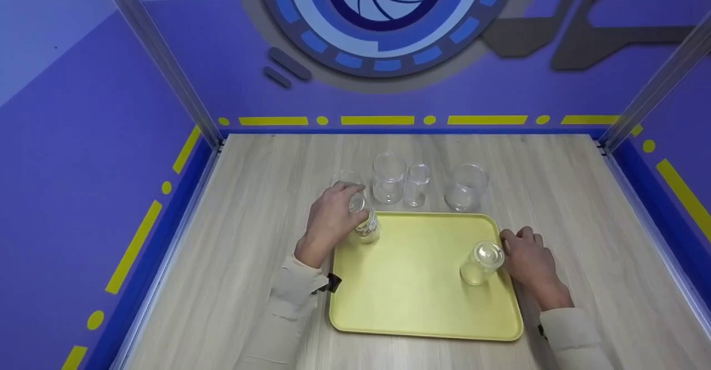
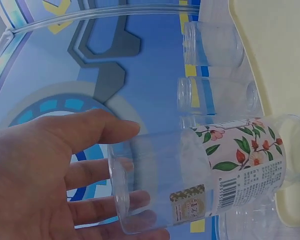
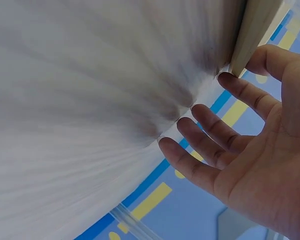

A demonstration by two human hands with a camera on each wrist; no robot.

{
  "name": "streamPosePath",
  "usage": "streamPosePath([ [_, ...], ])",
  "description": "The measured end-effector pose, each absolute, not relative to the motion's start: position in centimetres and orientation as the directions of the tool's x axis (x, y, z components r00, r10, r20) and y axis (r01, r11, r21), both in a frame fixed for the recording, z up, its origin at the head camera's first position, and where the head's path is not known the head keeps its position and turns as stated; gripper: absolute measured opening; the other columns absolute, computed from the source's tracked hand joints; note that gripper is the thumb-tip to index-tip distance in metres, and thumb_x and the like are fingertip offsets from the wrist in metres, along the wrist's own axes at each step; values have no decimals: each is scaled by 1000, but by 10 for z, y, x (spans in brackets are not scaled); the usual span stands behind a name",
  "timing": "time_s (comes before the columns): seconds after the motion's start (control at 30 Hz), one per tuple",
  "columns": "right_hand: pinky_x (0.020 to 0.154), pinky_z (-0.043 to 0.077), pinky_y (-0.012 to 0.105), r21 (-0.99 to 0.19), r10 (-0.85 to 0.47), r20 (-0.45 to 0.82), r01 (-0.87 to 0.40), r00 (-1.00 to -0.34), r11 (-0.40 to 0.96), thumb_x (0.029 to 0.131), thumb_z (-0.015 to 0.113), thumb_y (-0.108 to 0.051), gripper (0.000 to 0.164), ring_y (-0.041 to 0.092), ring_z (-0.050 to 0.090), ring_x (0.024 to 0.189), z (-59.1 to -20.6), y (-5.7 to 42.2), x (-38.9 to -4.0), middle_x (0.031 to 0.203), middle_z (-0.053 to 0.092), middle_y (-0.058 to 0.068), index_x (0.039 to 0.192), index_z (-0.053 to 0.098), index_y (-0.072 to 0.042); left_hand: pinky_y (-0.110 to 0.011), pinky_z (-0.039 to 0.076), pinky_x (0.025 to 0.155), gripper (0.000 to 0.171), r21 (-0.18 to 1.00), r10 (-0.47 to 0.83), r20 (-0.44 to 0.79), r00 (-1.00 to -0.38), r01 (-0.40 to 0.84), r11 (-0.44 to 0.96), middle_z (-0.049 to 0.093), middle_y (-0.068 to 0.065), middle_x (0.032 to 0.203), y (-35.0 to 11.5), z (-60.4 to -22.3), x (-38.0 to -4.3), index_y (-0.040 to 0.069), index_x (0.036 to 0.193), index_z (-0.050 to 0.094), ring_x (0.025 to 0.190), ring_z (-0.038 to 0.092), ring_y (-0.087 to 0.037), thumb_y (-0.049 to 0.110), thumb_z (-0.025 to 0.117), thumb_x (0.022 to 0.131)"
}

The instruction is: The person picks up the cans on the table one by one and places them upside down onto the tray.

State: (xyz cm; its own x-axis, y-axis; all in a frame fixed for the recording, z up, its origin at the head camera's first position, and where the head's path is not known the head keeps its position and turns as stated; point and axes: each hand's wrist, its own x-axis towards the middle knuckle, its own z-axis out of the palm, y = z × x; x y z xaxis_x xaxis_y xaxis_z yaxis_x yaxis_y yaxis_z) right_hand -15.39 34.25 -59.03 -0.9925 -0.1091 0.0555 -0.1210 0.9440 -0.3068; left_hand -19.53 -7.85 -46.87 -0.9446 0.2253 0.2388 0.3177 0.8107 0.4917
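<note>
The labelled jar (image 1: 367, 229) is grasped at its top by the left grip (image 1: 332, 214), presumably so its lower end is unobstructed; the tray (image 1: 414, 286) is placed beside the released right grip (image 1: 529, 259)

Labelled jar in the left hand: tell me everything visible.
The jar is a clear cylinder, glass or plastic. Its label shows flowers, green leaves, a barcode and print; a printed patch sits beside it. The left hand grips one end, holding it roughly upright at the far left corner of the yellow tray; contact there is unclear.
</note>
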Motion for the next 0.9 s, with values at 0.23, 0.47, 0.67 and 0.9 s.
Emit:
streamPosePath([
  [0.23, 64, 50, 65, -309, -117, 59, -130, -991, 942, 98, 69, -20, 32, 51, 54, 99, -591, 344, -153, 110, 52, 31, 124, 65, -3, -52, 60, 82, 45, 452, 233, 252, -939, 327, 830, 71, -14, 128, -76, -462, -194, 8, 129, 76, 109, 70, -38, 18, 81, 85],
  [0.47, 65, 50, 65, -319, -114, 65, -129, -991, 939, 98, 69, -23, 34, 49, 54, 98, -591, 344, -154, 109, 52, 30, 124, 66, -3, -53, 60, 79, 44, 406, 249, 243, -938, 331, 852, 72, -16, 125, -72, -459, -195, 8, 127, 77, 105, 71, -40, 17, 80, 84],
  [0.67, 66, 49, 68, -318, -115, 38, -121, -993, 940, 99, 69, -25, 35, 51, 53, 101, -592, 345, -156, 111, 52, 30, 125, 65, -3, -51, 62, 74, 45, 325, 282, 225, -933, 345, 881, 71, -16, 123, -70, -458, -198, 8, 128, 76, 102, 72, -39, 20, 80, 85],
  [0.9, 65, 50, 69, -307, -119, 34, -123, -992, 944, 99, 68, -23, 35, 52, 53, 101, -593, 345, -155, 111, 52, 31, 127, 65, -3, -51, 62, 75, 43, 291, 334, 201, -921, 382, 877, 71, -17, 119, -69, -461, -202, 7, 128, 75, 102, 70, -37, 21, 77, 88],
])
